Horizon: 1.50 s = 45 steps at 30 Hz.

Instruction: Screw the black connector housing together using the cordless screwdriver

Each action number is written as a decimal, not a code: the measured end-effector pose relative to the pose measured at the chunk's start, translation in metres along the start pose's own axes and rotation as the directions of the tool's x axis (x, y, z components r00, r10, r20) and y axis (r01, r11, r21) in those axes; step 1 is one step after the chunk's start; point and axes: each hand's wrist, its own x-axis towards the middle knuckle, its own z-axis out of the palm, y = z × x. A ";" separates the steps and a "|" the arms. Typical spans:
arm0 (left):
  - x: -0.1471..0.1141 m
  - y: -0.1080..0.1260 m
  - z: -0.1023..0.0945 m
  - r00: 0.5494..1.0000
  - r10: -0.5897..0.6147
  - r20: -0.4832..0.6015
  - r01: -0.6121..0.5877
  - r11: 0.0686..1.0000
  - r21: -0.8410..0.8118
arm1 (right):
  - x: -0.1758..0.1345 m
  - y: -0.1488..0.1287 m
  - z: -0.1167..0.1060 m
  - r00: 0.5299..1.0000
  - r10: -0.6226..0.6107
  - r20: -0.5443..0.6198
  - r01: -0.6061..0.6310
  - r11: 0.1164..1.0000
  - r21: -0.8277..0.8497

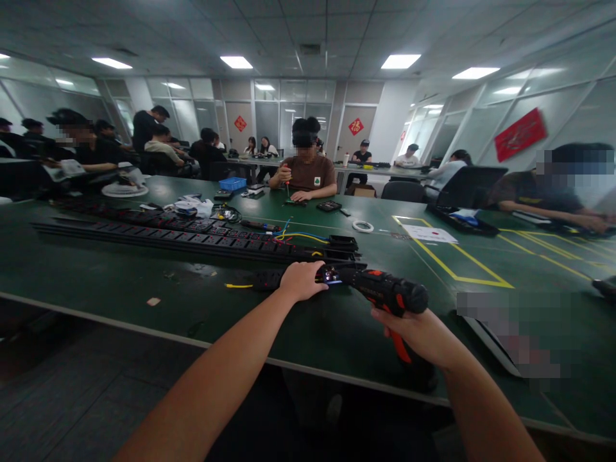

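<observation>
Right hand (414, 324) was wrapped round the grip of a black-and-orange, pistol-shaped power driver (380, 289). Left hand (302, 281) was curled over a dark, narrow plastic strip (267, 280) just left of the driver's nose, fingers gripping it; couldn't tell whether the driver's tip touched it. Yellow wire (239, 286) lay further left of the driver. Long black plastic socket strips (192, 237) lay beyond and left of the driver, white tape ring (362, 226) beyond, yellow tape outline (481, 282) beyond and right, blue plastic basket (233, 184) far beyond, left.
</observation>
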 end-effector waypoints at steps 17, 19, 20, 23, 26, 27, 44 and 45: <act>0.001 -0.001 0.001 1.000 0.003 -0.002 -0.003 1.000 0.009 | 0.004 0.013 0.001 0.999 -0.035 -0.008 0.036 0.991 0.128; 0.001 -0.001 0.001 1.000 0.001 0.000 -0.001 1.000 0.005 | 0.004 0.014 0.000 0.999 -0.036 -0.001 0.035 0.992 0.124; 0.001 -0.001 0.000 1.000 0.000 0.002 0.000 1.000 0.004 | 0.004 0.015 0.000 0.999 -0.034 -0.001 0.034 0.992 0.118; 0.000 0.000 0.000 1.000 -0.002 0.008 0.002 1.000 0.006 | 0.005 0.016 0.000 0.999 -0.032 -0.011 0.033 0.994 0.106; 0.000 0.000 0.000 1.000 -0.003 0.004 0.003 1.000 0.009 | 0.004 0.015 -0.001 0.999 -0.041 -0.018 0.042 0.993 0.111; 0.000 0.000 0.000 1.000 -0.004 0.003 0.004 1.000 0.009 | 0.004 0.015 -0.001 0.999 -0.040 -0.020 0.042 0.993 0.111; 0.001 0.000 0.001 1.000 -0.006 0.000 0.006 1.000 0.002 | 0.000 0.005 0.001 1.000 -0.011 -0.017 0.012 0.998 0.059; 0.001 0.000 0.001 1.000 -0.008 0.005 0.008 1.000 0.003 | 0.000 0.003 0.001 1.000 -0.011 -0.012 0.011 0.998 0.057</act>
